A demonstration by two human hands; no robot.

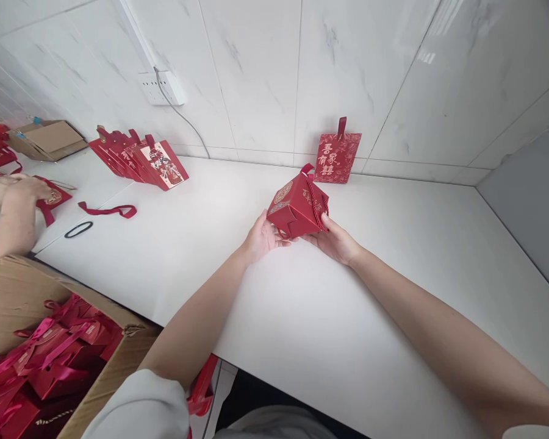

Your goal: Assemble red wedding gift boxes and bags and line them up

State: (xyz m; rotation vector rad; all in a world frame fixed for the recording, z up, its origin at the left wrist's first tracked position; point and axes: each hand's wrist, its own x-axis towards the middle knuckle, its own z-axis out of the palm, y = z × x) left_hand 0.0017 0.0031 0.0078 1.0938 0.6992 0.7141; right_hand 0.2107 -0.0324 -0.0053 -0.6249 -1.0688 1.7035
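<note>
Between my two hands is a small red gift box [297,207] with gold print and a twisted red cord handle [317,204]. It is tilted, with its zigzag-edged flaps facing me. My left hand [264,238] is closed on its left lower side, and my right hand [335,239] grips the right side with the thumb by the cord. Some of my fingers are hidden beneath the box. Just behind it, a flat red card with a ribbon loop [337,157] leans against the tiled wall.
Several red cards [141,160] stand at the back left, near a loose ribbon [107,210] and a black ring [78,230]. Another person's hands [18,195] work at far left. A cardboard carton [141,350] of red boxes is at lower left; a brown box [50,140] sits behind.
</note>
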